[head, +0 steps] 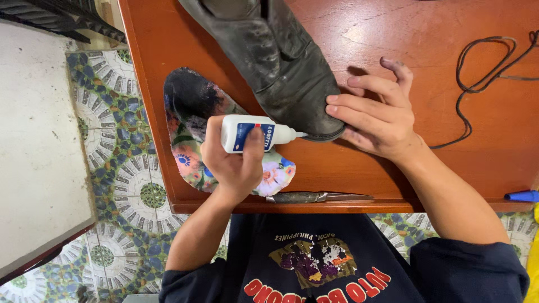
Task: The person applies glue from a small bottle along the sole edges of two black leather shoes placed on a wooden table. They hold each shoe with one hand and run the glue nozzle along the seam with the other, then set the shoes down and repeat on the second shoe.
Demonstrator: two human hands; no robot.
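A: What is held by the hands?

B: A white glue bottle point(250, 133) is grasped by the left hand point(231, 163), its nozzle touching the toe of the dark shoe point(281, 62). The shoe toe is pressed by the right hand point(376, 115), fingers flat, nothing clenched.

A: And near them?

B: A flowered cloth point(191, 123) is seen under the left hand on the desk point(426, 33), scissors point(320, 197) just beside its wrist, a cord point(477, 73) beyond the right hand.
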